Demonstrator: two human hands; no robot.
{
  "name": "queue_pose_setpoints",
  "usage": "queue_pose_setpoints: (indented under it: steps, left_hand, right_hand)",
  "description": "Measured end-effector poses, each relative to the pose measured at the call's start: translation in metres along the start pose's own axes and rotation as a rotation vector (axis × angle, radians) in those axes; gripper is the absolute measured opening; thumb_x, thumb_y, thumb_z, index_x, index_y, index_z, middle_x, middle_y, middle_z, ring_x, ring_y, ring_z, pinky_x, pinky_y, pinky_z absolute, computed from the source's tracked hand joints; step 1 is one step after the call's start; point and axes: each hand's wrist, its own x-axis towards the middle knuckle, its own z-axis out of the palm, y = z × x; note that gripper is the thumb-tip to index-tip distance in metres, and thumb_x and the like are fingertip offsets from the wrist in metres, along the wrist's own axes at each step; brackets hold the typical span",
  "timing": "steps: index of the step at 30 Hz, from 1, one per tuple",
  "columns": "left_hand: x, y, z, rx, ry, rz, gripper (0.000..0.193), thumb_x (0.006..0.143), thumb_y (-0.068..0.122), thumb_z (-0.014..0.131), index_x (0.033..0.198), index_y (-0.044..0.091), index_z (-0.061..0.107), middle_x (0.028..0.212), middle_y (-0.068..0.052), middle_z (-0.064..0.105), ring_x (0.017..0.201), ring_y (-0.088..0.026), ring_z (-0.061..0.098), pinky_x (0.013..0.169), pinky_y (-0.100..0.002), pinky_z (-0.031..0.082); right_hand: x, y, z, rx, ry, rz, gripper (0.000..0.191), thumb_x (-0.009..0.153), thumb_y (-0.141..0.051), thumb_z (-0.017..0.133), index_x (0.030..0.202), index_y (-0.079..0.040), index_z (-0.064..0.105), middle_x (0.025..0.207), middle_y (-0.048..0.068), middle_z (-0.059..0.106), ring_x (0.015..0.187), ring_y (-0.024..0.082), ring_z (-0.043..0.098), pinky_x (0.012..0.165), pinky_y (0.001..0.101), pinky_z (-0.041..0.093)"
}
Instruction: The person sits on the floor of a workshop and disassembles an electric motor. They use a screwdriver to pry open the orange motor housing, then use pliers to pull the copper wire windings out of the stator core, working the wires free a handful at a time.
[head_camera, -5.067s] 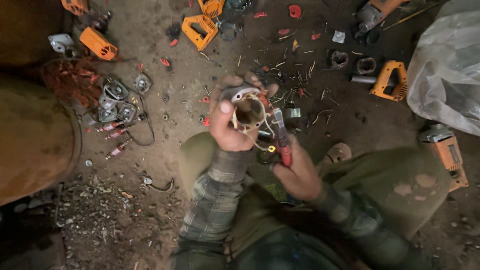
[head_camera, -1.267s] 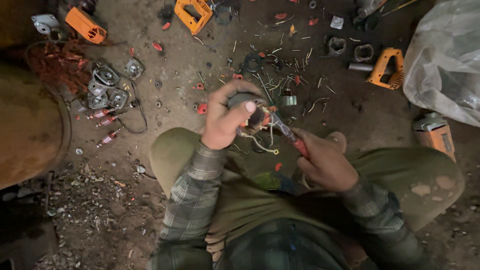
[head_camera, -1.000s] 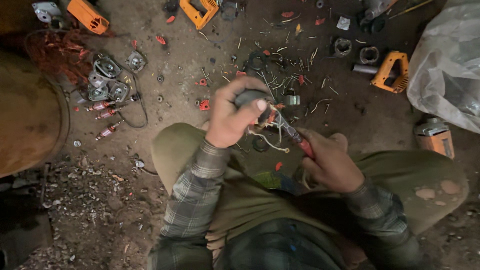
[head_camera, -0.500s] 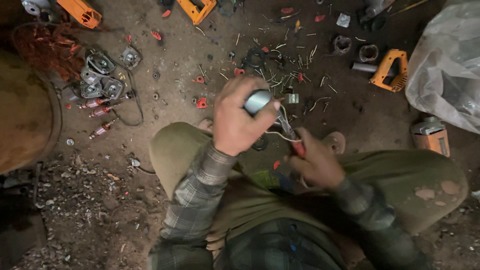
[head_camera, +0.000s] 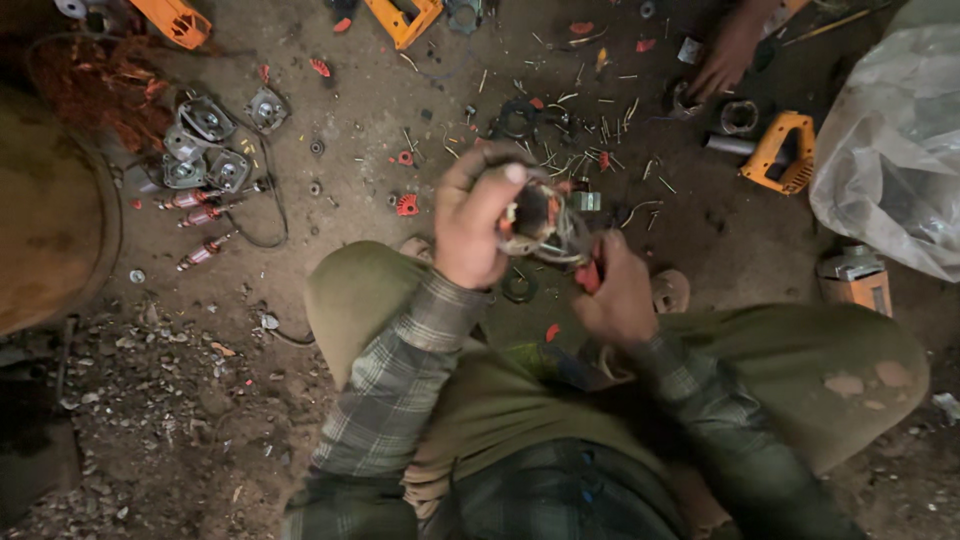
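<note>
Compared with half a second ago, turned the round motor part so its dark, wire-wound opening faces up instead of its grey casing, held above the knees in front of the chest, giving the tool better access to the windings. Wrapped in the left hand, fingers curled tightly round its left side and over the top, thumb underneath; loose pale wires trailing from the lower edge. Clamped in the right hand, fingers closed, red-handled pliers, tip touching the part's right rim, just beside the left fingertips
</note>
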Motion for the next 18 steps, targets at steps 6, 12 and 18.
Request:
queue_pose_setpoints:
  steps: [6, 12, 18]
  left_hand:
    - [-0.009, 0.008, -0.017, -0.082, -0.239, -0.239, 0.04, 0.099, 0.028, 0.053, 0.102, -0.01, 0.067, 0.091, -0.02, 0.073, 0.073, -0.024, 0.07, 0.065, -0.037, 0.058]
    - [-0.018, 0.0, -0.031, -0.087, -0.233, -0.588, 0.04, 0.098, 0.03, 0.055, 0.098, -0.007, 0.069, 0.088, -0.021, 0.074, 0.066, -0.025, 0.07, 0.058, -0.039, 0.058]
    - [-0.029, -0.006, -0.033, 0.022, -0.154, -0.631, 0.026, 0.096, 0.021, 0.066, 0.102, -0.004, 0.069, 0.092, -0.015, 0.072, 0.076, -0.023, 0.071, 0.068, -0.039, 0.06]
  right_hand:
    - [0.004, 0.001, -0.016, -0.178, 0.007, -0.125, 0.032, 0.069, -0.006, 0.072, 0.098, -0.004, 0.061, 0.086, 0.013, 0.06, 0.074, 0.032, 0.064, 0.066, 0.043, 0.052]
    - [0.024, 0.004, -0.059, -0.561, -0.008, -0.51, 0.033, 0.054, -0.02, 0.083, 0.081, -0.013, 0.063, 0.08, 0.012, 0.055, 0.077, 0.035, 0.057, 0.067, 0.0478, 0.046]
    - [0.03, 0.006, -0.084, -0.553, -0.028, -0.923, 0.039, 0.069, -0.021, 0.081, 0.097, -0.003, 0.06, 0.087, 0.013, 0.055, 0.078, 0.035, 0.056, 0.068, 0.0479, 0.045]
